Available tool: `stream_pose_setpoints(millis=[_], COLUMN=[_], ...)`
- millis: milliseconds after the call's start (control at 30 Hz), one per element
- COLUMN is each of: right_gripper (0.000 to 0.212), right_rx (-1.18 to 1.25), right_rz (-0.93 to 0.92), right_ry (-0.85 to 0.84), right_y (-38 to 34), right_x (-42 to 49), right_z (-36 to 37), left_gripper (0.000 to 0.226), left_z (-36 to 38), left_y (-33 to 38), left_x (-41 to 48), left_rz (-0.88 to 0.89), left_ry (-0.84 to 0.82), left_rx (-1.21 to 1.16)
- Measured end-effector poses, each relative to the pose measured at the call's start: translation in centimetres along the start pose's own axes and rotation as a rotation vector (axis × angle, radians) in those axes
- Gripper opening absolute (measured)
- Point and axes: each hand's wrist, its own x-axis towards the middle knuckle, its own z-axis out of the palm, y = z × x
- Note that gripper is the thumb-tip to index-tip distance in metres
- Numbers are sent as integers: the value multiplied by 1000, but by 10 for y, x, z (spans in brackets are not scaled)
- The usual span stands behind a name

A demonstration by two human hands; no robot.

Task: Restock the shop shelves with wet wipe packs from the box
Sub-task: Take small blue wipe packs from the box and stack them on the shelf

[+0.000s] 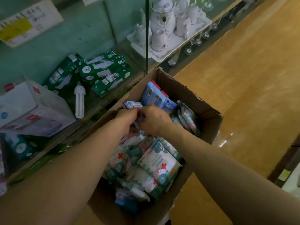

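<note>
An open cardboard box (199,101) stands on the floor, filled with several wet wipe packs. Green and white packs with a red cross (159,161) lie in its near half. Blue and pink packs (155,96) stand at its far end. Both my hands are inside the box, close together. My left hand (125,120) and my right hand (155,119) both have their fingers closed on a small blue wet wipe pack (132,106) near the box's far left wall; the pack is partly hidden by my fingers.
A glass display case (146,38) stands right behind the box. Green light bulb boxes (103,70), a loose white bulb (79,99) and a white carton (32,109) lie inside at left. A white tea set (168,25) and stemmed glasses sit inside at right. Wooden floor (243,70) stretches to the right.
</note>
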Motion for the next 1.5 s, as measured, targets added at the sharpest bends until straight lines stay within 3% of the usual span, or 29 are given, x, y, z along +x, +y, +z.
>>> stream_pose_setpoints(millis=[133,300,433,633,967,1200,1500], right_gripper=[40,43,48,33,33,26,23], right_rx=[-89,-162,-155,118,282,306,320], right_rz=[111,173,213,223,329,442,642], right_ry=[337,236,250,226,470,665,1007], right_y=[22,27,19,20,13,-11,-18], right_x=[10,32,39,17,-93,-209,-378], right_z=[-23,-20,-15,-8,-56,-101,-128], left_gripper=[21,20,14,28,24,12,17], left_z=[-4,-3,-6,-13,-12,8,66], left_y=[-3,-6,-10,-16,-8,0,-25], left_x=[1,0,-3,-13,-94,-198,-349], left_rz=[5,24,30,83,321,516,820], left_ry=[-24,-13,-21,-4,-74,-222,-451], left_rx=[41,34,17,33,228,402,629])
